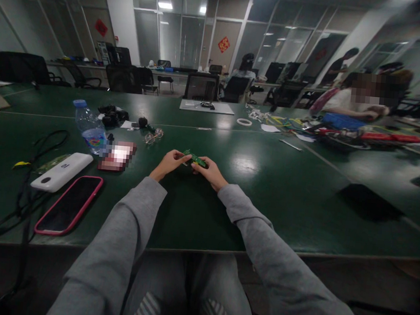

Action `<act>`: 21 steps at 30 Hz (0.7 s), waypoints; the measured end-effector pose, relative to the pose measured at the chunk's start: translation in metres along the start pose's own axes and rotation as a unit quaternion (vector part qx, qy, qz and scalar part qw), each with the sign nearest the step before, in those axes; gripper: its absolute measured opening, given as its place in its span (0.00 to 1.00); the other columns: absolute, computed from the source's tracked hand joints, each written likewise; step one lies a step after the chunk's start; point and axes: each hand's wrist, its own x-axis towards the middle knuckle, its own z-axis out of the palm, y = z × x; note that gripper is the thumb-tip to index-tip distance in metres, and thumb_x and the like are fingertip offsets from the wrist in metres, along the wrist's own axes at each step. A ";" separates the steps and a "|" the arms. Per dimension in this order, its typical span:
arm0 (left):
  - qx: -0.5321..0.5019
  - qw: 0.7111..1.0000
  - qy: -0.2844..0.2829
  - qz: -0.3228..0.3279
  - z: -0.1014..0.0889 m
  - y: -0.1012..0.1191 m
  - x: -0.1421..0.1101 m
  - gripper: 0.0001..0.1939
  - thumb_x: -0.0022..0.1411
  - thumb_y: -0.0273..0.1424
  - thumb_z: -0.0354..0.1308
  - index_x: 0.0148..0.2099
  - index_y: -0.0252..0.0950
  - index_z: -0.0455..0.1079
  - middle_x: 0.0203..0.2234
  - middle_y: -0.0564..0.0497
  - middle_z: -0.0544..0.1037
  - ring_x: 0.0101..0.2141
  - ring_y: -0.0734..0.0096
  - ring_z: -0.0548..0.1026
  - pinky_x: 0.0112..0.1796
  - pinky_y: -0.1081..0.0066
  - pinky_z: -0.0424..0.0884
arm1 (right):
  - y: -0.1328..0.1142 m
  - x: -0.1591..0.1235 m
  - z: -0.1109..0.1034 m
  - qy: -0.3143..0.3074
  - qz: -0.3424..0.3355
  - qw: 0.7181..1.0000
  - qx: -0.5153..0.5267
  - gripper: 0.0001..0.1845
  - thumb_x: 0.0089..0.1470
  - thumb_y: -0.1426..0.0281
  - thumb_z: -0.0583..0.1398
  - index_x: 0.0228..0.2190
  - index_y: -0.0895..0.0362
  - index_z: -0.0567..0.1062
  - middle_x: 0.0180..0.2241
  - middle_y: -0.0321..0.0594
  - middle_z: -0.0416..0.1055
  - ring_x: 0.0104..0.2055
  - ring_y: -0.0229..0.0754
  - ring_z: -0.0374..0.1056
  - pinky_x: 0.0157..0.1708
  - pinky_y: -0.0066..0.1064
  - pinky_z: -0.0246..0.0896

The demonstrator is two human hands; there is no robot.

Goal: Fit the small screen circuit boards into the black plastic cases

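Between my two hands is a small green circuit board [195, 159], held just above the table in front of me. My left hand [171, 163] pinches its left end, thumb on top. On the right end, my right hand [210, 171] has its fingers closed round the edge. Fingers cover part of the board, so its lower side and small details cannot be made out. Both forearms, in grey sleeves, reach in over the front edge of the green table [197, 215].
To the left lie a pink-framed phone [69, 205], a white power bank [61, 172], black cables and a water bottle [89, 127]. Glasses [154, 136] sit farther back. Right are a tape roll [244, 122], a metal tool [290, 145] and tangled wires; another person sits beyond.
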 end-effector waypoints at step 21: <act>-0.043 0.991 -0.095 -0.086 -0.018 -0.004 0.002 0.36 0.60 0.60 0.45 0.47 0.34 0.75 0.35 0.44 0.78 0.29 0.70 0.72 0.29 0.71 0.62 | -0.064 -0.082 -0.253 0.312 0.075 0.867 -0.380 0.23 0.44 0.63 0.69 0.40 0.65 0.79 0.40 0.62 0.75 0.36 0.42 0.72 0.38 0.40 0.59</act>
